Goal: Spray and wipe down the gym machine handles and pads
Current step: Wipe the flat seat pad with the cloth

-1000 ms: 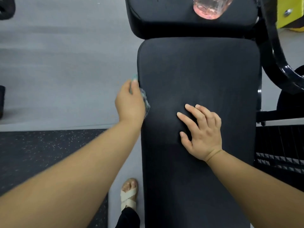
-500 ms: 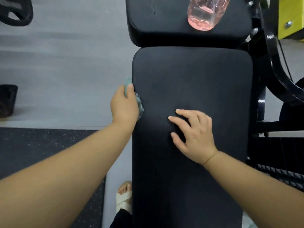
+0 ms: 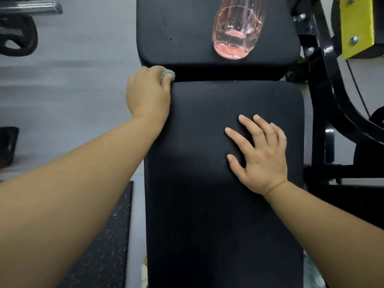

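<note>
A long black bench pad (image 3: 207,204) runs up the middle of the view, with a second black pad (image 3: 178,32) beyond it. My left hand (image 3: 147,94) grips a small teal cloth (image 3: 167,74) at the long pad's far left corner, by the gap between the pads. Most of the cloth is hidden under the hand. My right hand (image 3: 259,154) lies flat on the pad's upper right part with its fingers spread. A clear pink spray bottle (image 3: 236,30) stands on the far pad.
The machine's black frame (image 3: 336,84) and a yellow part (image 3: 357,26) rise at the right. A black weight plate (image 3: 18,36) and a dark block (image 3: 7,146) lie on the grey floor at the left. Speckled black matting (image 3: 104,246) lies beside the bench.
My left hand has slid the cloth up the pad's left edge to its far corner. My right hand has stayed flat on the pad.
</note>
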Action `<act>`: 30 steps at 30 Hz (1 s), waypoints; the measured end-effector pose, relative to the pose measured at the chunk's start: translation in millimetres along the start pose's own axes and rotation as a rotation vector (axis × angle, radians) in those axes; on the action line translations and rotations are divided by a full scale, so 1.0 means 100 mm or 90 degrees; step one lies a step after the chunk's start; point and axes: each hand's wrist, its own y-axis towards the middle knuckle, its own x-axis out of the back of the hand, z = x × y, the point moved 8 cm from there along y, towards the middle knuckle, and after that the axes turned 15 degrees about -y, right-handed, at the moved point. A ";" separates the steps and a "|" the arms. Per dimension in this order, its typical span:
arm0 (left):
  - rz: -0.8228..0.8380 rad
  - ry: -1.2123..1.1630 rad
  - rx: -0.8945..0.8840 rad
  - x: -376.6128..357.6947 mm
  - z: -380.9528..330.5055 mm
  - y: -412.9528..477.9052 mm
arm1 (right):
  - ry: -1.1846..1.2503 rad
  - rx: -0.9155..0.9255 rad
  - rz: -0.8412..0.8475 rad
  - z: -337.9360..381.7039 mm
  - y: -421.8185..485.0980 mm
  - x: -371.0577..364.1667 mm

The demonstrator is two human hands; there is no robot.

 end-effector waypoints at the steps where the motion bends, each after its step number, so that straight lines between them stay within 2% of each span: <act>1: 0.033 0.042 -0.059 -0.12 -0.23 0.00 | 0.003 0.000 -0.002 -0.01 0.00 0.00; 3: 0.110 0.090 -0.143 -0.47 -0.71 -0.02 | 0.004 0.002 -0.006 -0.01 0.00 0.00; 6: 0.195 0.088 -0.180 -0.94 -1.20 -0.13 | 0.006 0.006 -0.010 -0.02 -0.01 0.01; 9: 0.236 0.090 -0.216 -0.98 -1.22 -0.17 | 0.015 0.003 -0.021 -0.03 -0.01 0.02; 12: 0.235 0.087 -0.220 -0.66 -0.89 -0.09 | 0.029 -0.003 -0.027 -0.03 -0.02 0.02; 17: 0.141 0.076 -0.105 -0.22 -0.36 0.00 | 0.040 -0.012 -0.032 -0.04 -0.01 0.02; 20: 0.132 0.132 -0.107 -0.54 -0.68 -0.06 | 0.046 -0.014 -0.033 -0.03 -0.02 0.02; 25: 0.188 0.131 -0.153 -1.22 -1.40 -0.26 | 0.136 -0.080 -0.062 -0.12 -0.05 0.01; 28: 0.219 0.106 -0.206 -1.17 -1.38 -0.27 | 0.178 -0.101 -0.080 -0.15 -0.07 -0.01; 30: 0.212 0.092 -0.200 -0.95 -1.12 -0.19 | 0.190 -0.106 -0.084 -0.17 -0.08 -0.01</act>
